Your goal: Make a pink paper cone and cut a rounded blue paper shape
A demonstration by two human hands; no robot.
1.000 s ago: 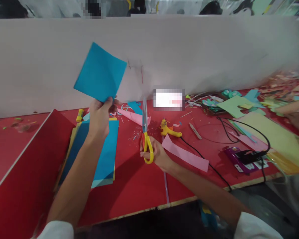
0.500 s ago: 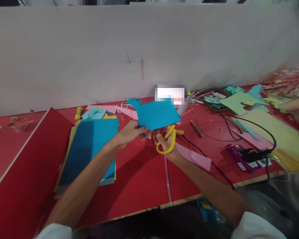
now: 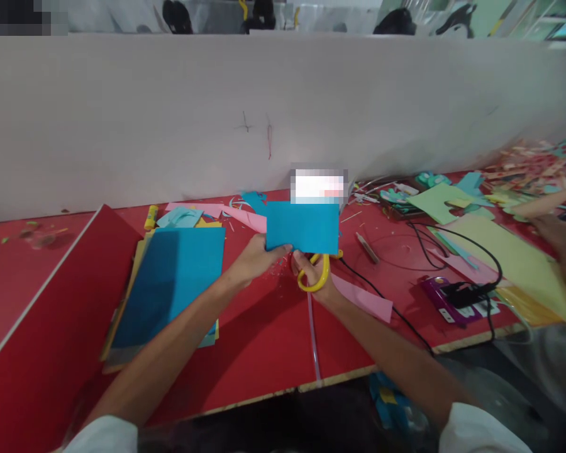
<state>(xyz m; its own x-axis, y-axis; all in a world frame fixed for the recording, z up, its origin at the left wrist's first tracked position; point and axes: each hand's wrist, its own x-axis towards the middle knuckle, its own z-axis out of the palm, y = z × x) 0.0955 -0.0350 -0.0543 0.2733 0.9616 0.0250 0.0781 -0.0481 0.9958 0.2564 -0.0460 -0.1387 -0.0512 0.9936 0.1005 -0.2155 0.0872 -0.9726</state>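
A blue rectangle of paper point(image 3: 302, 226) is held up over the red table. My left hand point(image 3: 263, 253) is closed on its lower left corner, thumb in front. Yellow-handled scissors point(image 3: 324, 277) sit in my right hand point(image 3: 314, 270), with fingers in the handle loops; their blades are hidden behind the paper. The right fingertips are close to the paper's lower edge; whether they pinch it I cannot tell. Left of my hands lies a stack of blue and yellow sheets point(image 3: 188, 258). A pink paper strip point(image 3: 363, 298) lies beside my right wrist.
A red board point(image 3: 70, 302) stands at the left, near a glue stick point(image 3: 151, 217). To the right are a purple box point(image 3: 446, 299) with black cables, a pen-like stick point(image 3: 368, 248) and paper scraps point(image 3: 532, 170). Another person's hand point(image 3: 554, 226) is at the far right. A white partition point(image 3: 170, 113) runs behind.
The blue paper has turned from a tilt to nearly level and dropped slightly. The scissor blades, seen beyond its right edge before, are now hidden behind it. Both hands keep their hold.
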